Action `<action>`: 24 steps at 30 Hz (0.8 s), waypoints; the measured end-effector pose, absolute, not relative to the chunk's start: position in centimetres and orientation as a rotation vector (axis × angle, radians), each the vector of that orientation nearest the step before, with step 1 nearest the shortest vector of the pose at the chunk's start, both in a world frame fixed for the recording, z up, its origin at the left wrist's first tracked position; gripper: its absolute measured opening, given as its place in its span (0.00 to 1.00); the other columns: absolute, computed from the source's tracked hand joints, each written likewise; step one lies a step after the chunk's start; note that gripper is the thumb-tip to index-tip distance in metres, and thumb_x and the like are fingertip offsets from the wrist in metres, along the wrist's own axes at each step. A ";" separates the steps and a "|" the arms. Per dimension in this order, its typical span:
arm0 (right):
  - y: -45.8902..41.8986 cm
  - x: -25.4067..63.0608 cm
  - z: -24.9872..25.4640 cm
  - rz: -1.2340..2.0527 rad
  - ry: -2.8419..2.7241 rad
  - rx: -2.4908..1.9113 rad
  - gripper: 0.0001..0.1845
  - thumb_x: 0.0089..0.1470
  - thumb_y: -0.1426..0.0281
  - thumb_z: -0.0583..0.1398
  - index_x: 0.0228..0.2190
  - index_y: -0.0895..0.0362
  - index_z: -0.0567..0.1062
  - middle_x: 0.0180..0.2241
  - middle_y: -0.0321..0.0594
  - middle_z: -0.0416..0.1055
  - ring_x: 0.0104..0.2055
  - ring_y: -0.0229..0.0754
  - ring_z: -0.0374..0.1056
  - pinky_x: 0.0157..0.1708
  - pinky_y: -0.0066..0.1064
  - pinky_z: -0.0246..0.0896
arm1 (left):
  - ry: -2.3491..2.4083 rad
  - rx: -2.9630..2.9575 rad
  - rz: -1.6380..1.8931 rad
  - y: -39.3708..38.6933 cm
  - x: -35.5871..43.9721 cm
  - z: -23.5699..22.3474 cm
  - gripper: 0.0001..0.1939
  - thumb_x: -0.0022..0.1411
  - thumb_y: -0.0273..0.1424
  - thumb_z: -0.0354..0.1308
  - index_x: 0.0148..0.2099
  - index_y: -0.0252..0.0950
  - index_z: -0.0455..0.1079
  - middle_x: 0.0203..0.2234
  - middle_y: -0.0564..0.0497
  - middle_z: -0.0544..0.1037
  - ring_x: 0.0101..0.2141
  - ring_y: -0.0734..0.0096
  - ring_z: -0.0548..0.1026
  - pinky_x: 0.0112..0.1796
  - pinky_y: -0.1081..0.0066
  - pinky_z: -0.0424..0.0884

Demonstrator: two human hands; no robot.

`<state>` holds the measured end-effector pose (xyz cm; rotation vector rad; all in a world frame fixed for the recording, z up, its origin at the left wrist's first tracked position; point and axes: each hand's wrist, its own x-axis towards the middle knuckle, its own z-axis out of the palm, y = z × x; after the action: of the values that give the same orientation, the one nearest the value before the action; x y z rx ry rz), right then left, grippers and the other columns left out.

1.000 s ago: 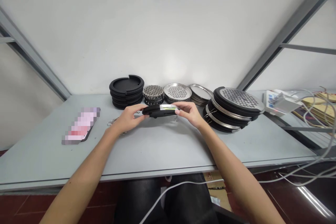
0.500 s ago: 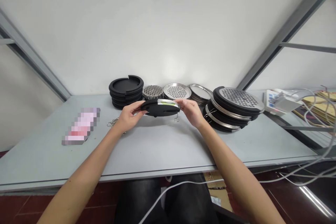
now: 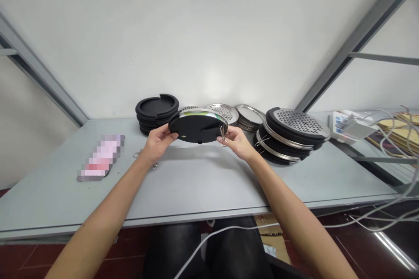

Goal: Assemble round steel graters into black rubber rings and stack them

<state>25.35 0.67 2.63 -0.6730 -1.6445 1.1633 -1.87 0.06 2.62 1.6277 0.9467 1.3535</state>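
Left hand (image 3: 158, 138) and right hand (image 3: 236, 141) gripped opposite edges of a black round disc (image 3: 197, 125), held tilted above the desk (image 3: 203, 183). A stack of black rings (image 3: 157, 107) stood at eleven o'clock, and a stack of steel graters (image 3: 296, 123) at two o'clock.

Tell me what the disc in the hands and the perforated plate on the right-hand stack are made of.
The disc, held by the left hand and right hand, has a matte black face, probably rubber or plastic, and a bright reflective rim, likely steel. The perforated plate has a metallic sheen, so it is probably stainless steel.
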 end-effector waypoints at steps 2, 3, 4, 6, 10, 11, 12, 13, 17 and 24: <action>0.8 25.5 2.5 1.145 -1.649 -0.665 0.17 0.47 0.56 0.67 0.28 0.57 0.74 0.24 0.34 0.68 0.26 0.34 0.62 0.28 0.28 0.62 | 0.912 1.576 1.338 0.1 -1.9 2.5 0.23 0.55 0.44 0.65 0.48 0.34 0.75 0.39 0.45 0.80 0.44 0.57 0.76 0.46 0.60 0.74; 0.8 25.6 2.5 1.144 -1.651 -0.657 0.17 0.47 0.56 0.67 0.28 0.57 0.75 0.25 0.34 0.68 0.26 0.35 0.62 0.29 0.29 0.62 | 0.900 1.552 1.324 0.2 -1.9 2.4 0.22 0.55 0.43 0.66 0.47 0.34 0.75 0.40 0.45 0.80 0.44 0.57 0.76 0.47 0.59 0.73; 0.9 25.6 2.5 1.146 -1.656 -0.652 0.17 0.47 0.56 0.67 0.30 0.57 0.75 0.25 0.35 0.69 0.26 0.35 0.63 0.29 0.29 0.63 | 0.889 1.534 1.312 0.3 -1.9 2.3 0.22 0.55 0.43 0.66 0.47 0.35 0.76 0.41 0.45 0.80 0.44 0.57 0.76 0.48 0.59 0.73; 0.8 25.6 2.5 1.130 -1.669 -0.647 0.18 0.48 0.56 0.67 0.33 0.57 0.77 0.25 0.35 0.70 0.26 0.36 0.65 0.29 0.30 0.64 | 0.864 1.514 1.293 0.4 -1.8 2.1 0.21 0.55 0.42 0.66 0.48 0.36 0.75 0.42 0.45 0.79 0.45 0.58 0.76 0.50 0.59 0.72; -0.4 25.3 2.9 0.864 -1.722 -0.646 0.13 0.53 0.62 0.63 0.39 0.56 0.78 0.33 0.41 0.77 0.33 0.42 0.72 0.35 0.35 0.70 | 0.862 1.561 1.300 0.7 -1.7 2.0 0.24 0.56 0.44 0.65 0.51 0.35 0.74 0.45 0.44 0.79 0.47 0.58 0.76 0.52 0.56 0.70; -0.9 25.3 3.0 0.727 -1.742 -0.648 0.13 0.55 0.65 0.62 0.42 0.55 0.77 0.38 0.42 0.78 0.39 0.44 0.74 0.41 0.37 0.71 | 0.891 1.586 1.301 0.7 -1.7 2.1 0.27 0.55 0.45 0.65 0.52 0.34 0.73 0.46 0.43 0.78 0.47 0.57 0.75 0.53 0.55 0.70; -1.5 25.3 3.1 0.583 -1.801 -0.661 0.15 0.56 0.67 0.61 0.46 0.54 0.76 0.44 0.44 0.77 0.45 0.46 0.73 0.47 0.40 0.69 | 0.925 1.617 1.297 0.7 -1.6 2.2 0.29 0.55 0.45 0.65 0.54 0.33 0.72 0.48 0.42 0.78 0.48 0.55 0.75 0.53 0.55 0.69; -2.0 25.3 3.2 0.445 -1.870 -0.669 0.18 0.57 0.70 0.60 0.50 0.53 0.74 0.48 0.44 0.75 0.51 0.48 0.71 0.53 0.43 0.67 | 0.959 1.649 1.288 0.7 -1.6 2.3 0.32 0.54 0.46 0.66 0.56 0.32 0.71 0.49 0.41 0.77 0.49 0.54 0.74 0.53 0.55 0.69; -3.9 26.2 3.8 0.014 -2.018 -0.574 0.25 0.57 0.76 0.57 0.56 0.51 0.68 0.52 0.44 0.73 0.55 0.47 0.69 0.56 0.45 0.66 | 0.999 1.699 1.263 0.5 -1.6 2.6 0.38 0.54 0.45 0.66 0.61 0.30 0.64 0.51 0.37 0.75 0.53 0.52 0.72 0.52 0.59 0.70; -5.4 31.5 6.9 -0.439 -1.917 -0.661 0.24 0.55 0.76 0.58 0.54 0.51 0.70 0.48 0.45 0.75 0.52 0.50 0.72 0.53 0.47 0.70 | 0.935 1.601 1.216 0.6 -1.5 2.0 0.32 0.59 0.44 0.62 0.60 0.33 0.63 0.46 0.38 0.77 0.43 0.56 0.78 0.46 0.54 0.74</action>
<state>31.51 -5.35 6.89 -0.6606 -1.9173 -0.4386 -1.49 0.58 2.04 1.6012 0.9350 1.2161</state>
